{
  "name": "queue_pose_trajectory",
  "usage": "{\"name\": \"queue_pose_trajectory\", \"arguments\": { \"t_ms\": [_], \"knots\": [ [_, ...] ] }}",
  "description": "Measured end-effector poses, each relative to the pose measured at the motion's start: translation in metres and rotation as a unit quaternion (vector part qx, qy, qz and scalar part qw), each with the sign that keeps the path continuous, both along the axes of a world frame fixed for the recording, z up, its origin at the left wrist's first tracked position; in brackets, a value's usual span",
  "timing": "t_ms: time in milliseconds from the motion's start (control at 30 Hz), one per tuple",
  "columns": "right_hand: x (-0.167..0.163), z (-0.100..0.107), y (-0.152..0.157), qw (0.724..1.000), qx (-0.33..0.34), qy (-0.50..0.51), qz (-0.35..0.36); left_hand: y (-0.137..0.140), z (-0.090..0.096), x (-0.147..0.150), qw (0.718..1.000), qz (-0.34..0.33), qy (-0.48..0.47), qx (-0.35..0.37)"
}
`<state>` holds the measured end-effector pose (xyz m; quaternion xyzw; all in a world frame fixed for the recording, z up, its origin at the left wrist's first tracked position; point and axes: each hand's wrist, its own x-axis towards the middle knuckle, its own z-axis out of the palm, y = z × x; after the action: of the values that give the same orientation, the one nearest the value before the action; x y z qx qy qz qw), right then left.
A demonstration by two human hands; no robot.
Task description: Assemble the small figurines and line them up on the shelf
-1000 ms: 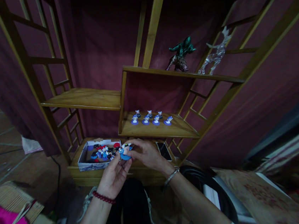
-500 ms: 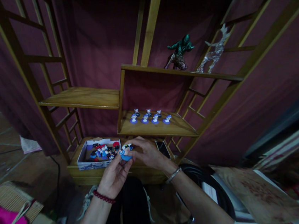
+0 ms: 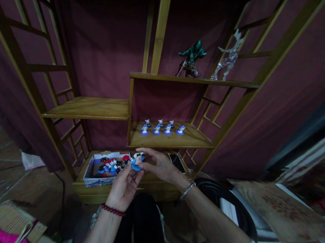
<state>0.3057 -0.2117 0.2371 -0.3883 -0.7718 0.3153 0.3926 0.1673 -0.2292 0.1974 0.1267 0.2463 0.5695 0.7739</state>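
From my remote seat I see a blue figurine (image 3: 137, 163) at lower centre of the frame, gripped by both hands: the left hand (image 3: 123, 188) has its fingers closed at the lower left edge, while the right hand (image 3: 162, 167) pinches the right side, thumb against fingers. I'd judge 2 hands steady so small a piece. On the shelf (image 3: 170, 143) at mid-frame, 4 purple-based figurines (image 3: 156, 130) stand before 3 dark-based figurines (image 3: 160, 123), probably spaced so the rear row shows.

The right hand (image 3: 164, 168) has spread its fingers (image 3: 146, 151) slightly, baring more of the blue figurine (image 3: 137, 161) (the view has drifted).
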Motion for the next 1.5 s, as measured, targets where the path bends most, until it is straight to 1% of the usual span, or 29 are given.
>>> {"name": "queue_pose_trajectory", "arguments": {
  "t_ms": [167, 400, 633, 733, 867, 967, 1067, 1200, 1267, 1333, 1500],
  "knots": [
    [0.0, -0.005, 0.001, 1.0, -0.012, 0.002, 0.008, 0.0, 0.0, 0.001, 1.0, 0.004, 0.001, -0.01],
    [0.0, -0.012, 0.0, 1.0, -0.026, -0.004, -0.012, 0.0, 0.001, 0.005, 1.0, 0.01, 0.016, -0.025],
    [0.003, -0.018, 0.004, 0.999, -0.024, 0.022, -0.03, 0.005, 0.0, 0.01, 1.0, 0.005, 0.02, -0.016],
    [0.007, -0.02, 0.006, 0.999, -0.022, 0.025, -0.042, 0.007, -0.003, 0.013, 1.0, -0.003, 0.023, -0.005],
    [0.014, -0.021, 0.007, 0.998, 0.002, 0.009, -0.065, 0.01, -0.002, 0.015, 0.998, 0.01, 0.066, 0.012],
    [0.02, -0.017, 0.007, 0.997, 0.021, -0.007, -0.079, 0.011, 0.006, 0.017, 0.993, 0.019, 0.102, 0.051],
    [0.022, -0.015, 0.009, 0.997, 0.012, 0.013, -0.077, 0.012, 0.015, 0.021, 0.984, 0.017, 0.142, 0.102],
    [0.022, -0.018, 0.011, 0.995, 0.013, 0.039, -0.095, 0.015, 0.016, 0.027, 0.971, 0.03, 0.186, 0.149],
    [0.022, -0.022, 0.012, 0.993, 0.025, 0.035, -0.112, 0.019, 0.012, 0.03, 0.968, 0.04, 0.197, 0.149],
    [0.024, -0.025, 0.013, 0.993, 0.027, 0.032, -0.113, 0.023, 0.009, 0.033, 0.968, 0.042, 0.202, 0.141],
    [0.034, -0.025, 0.017, 0.994, 0.001, 0.044, -0.099, 0.032, 0.007, 0.042, 0.971, 0.038, 0.192, 0.136]
  ]
}}
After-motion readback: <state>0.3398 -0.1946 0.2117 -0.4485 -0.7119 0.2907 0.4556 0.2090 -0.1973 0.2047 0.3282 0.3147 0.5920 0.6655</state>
